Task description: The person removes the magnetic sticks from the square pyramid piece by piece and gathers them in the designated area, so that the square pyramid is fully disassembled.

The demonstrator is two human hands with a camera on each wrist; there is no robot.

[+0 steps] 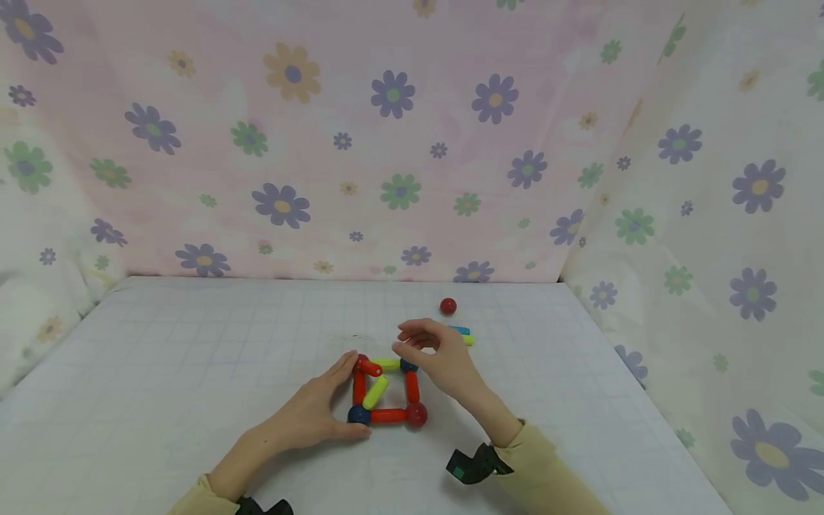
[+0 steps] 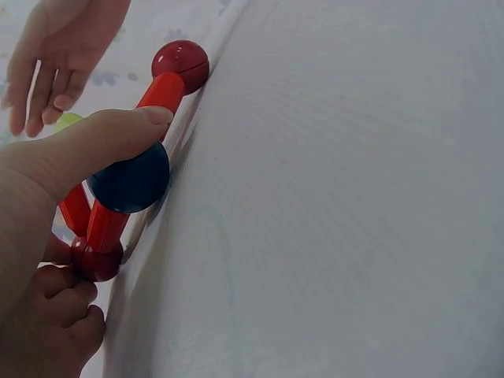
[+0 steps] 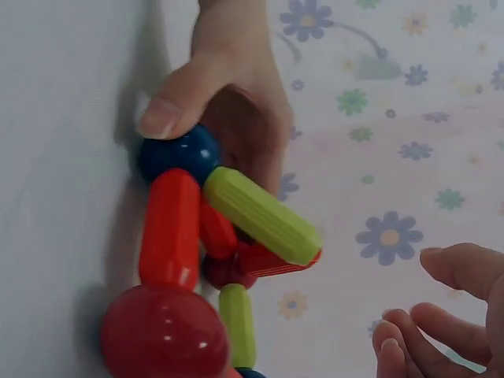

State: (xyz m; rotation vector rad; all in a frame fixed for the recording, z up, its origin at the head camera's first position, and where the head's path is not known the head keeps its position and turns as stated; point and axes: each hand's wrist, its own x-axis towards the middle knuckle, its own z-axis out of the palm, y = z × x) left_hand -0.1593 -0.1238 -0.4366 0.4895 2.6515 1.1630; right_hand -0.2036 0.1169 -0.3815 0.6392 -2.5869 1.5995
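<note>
A square of magnetic rods and balls lies on the table, with red balls and blue balls at its corners. My left hand (image 1: 309, 411) grips its left side, thumb on the near blue ball (image 1: 358, 415) and fingers at the far red ball (image 1: 362, 361). From that blue ball a yellow-green rod (image 3: 264, 214) slants upward; a short red rod (image 1: 370, 368) sticks up from the far red ball. My right hand (image 1: 447, 361) hovers by the far-right blue ball (image 1: 408, 365), fingers loosely bent, nothing between them. The near-right corner is a red ball (image 3: 165, 331).
Beyond my right hand lie a loose red ball (image 1: 448, 306), a blue rod (image 1: 460, 330) and a yellow-green rod (image 1: 468, 340), the rods partly hidden by that hand. Flowered cloth (image 1: 347, 164) hangs behind the white table (image 1: 193, 343) and along its sides.
</note>
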